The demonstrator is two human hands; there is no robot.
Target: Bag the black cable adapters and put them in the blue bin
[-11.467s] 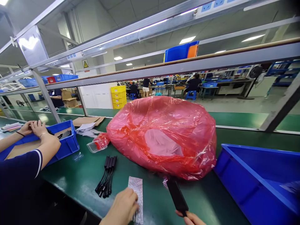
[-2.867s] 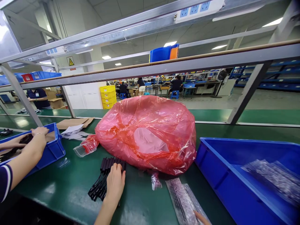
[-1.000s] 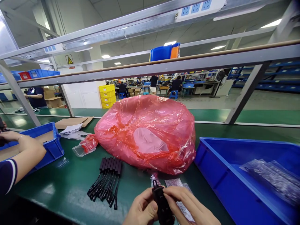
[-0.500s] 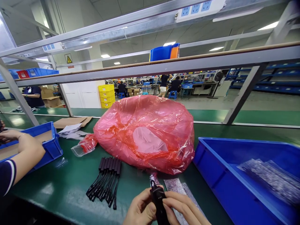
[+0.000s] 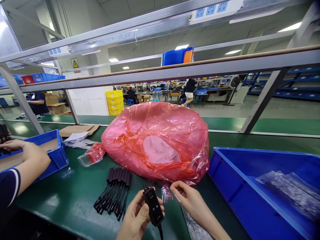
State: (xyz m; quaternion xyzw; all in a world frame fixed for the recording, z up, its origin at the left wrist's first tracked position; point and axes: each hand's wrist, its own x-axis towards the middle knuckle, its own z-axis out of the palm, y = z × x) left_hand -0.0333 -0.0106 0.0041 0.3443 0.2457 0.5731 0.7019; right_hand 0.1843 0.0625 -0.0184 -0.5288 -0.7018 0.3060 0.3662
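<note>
My left hand is closed around a small black cabled device, a slim box with light markings on its face and a cable out of its lower end. My right hand is off the device, its thumb and fingers curled together. Whether anything is between those fingertips cannot be made out. A small clear plastic bag lies just left of them. Left of my hands, several black modules with short cables lie in a row. Clear plastic sleeves lie partly under my right forearm.
A large pink plastic bag bulges behind my hands. To the right stands a blue bin with plastic packaging inside. At left, a co-worker's arm reaches over another blue bin. Papers and a red-filled bag lie nearby.
My right hand has let go of the black device and moved up beside the small clear bag. My left hand has shifted left with the device, whose marked face now shows.
</note>
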